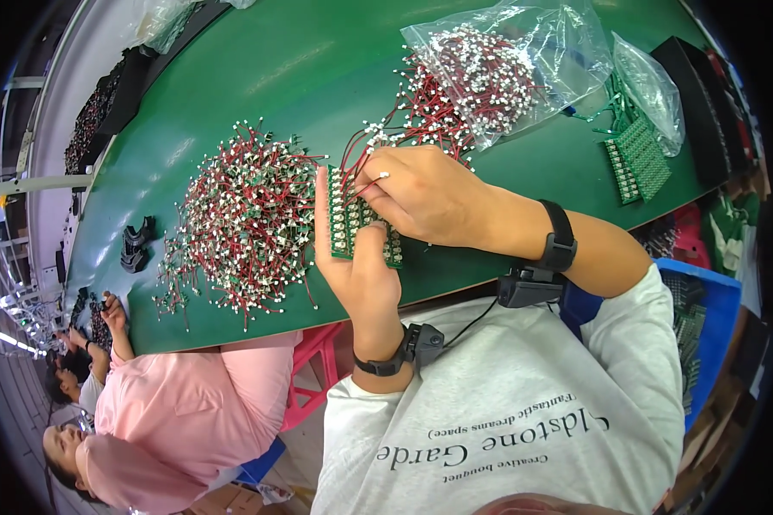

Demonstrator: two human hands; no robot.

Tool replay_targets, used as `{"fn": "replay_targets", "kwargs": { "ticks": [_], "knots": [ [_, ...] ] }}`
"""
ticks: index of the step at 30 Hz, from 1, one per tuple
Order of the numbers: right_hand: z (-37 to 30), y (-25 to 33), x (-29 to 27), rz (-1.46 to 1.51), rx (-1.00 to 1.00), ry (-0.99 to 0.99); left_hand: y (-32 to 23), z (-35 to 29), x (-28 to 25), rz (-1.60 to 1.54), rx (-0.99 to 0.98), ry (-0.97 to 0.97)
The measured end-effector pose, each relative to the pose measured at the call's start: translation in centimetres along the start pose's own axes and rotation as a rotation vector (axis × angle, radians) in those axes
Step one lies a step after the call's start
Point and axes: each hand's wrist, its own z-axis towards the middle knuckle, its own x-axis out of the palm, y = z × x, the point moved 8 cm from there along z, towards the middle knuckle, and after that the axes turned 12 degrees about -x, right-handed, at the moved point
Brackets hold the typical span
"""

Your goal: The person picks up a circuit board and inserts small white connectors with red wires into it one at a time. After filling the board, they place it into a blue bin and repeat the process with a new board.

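Head | green table (232,77) | blue bin (721,322) | left fingers (321,210) clamp board (351,221), right fingers (387,206) wires (383,175)

A wire heap (249,223) lies on the table (301,81), left of the circuit panel (340,210) and plastic bag (567,43).

Green panel in the left hand (361,275), red leads right above it!
Here's the circuit-board panel (341,233), flat and green, its face packed with rows of small pale parts; it sits at a slight slant, long finger along its left edge, thumb across its lower face; and the red leads (345,158), thin, curving over its far end into the fingers of the right hand (421,193); one white plug (383,175) pokes out against those fingers.
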Motion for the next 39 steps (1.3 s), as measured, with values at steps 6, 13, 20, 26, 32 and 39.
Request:
{"fn": "replay_targets", "kwargs": {
  "ticks": [6,13,20,26,32,39],
  "knots": [
    [0.4,0.2,-0.3,-0.014,0.024,0.094,-0.2,0.1,-0.1,0.298,0.111,-0.017],
    [0.4,0.2,-0.4,0.042,0.014,0.006,-0.4,0.1,-0.1,0.145,0.042,-0.028],
    [0.7,-0.1,-0.8,0.103,0.036,0.05,-0.9,-0.1,0.0,0.354,0.165,-0.025],
    [-0.1,-0.5,0.2,0.093,0.087,0.081,-0.4,-0.1,0.0,0.366,0.162,-0.028],
    [1.1,0.2,-3.0,-0.018,-0.042,0.134,-2.1,0.4,-1.5,-0.048,0.07,-0.109],
    [-3.5,0.2,1.0,0.071,0.02,0.76,-3.9,-0.4,-5.3,-0.097,0.117,-0.224]
  ]
}}
